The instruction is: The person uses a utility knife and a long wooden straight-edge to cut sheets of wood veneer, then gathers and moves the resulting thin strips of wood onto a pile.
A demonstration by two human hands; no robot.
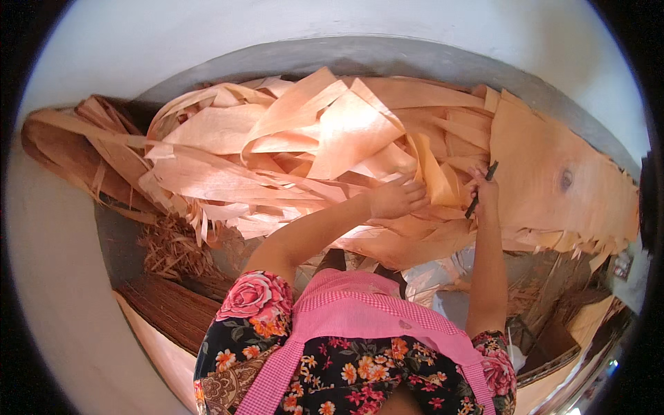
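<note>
Pink gingham apron (373, 312) btm-ctr, R hand (489, 194) clamps slim black tool (492, 171), L hand (398, 199) grip unclear, tan veneer strips (207, 169) prob cut, frame-R wide sheet (536, 183) not.

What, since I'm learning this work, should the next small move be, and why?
Probably steady the yellowish strip with the left hand before bringing the dark tool closer: that hand is already right by the strip, the right hand holds the tool just to its right, and loose sheets overlap around it, so it might shift.
</note>
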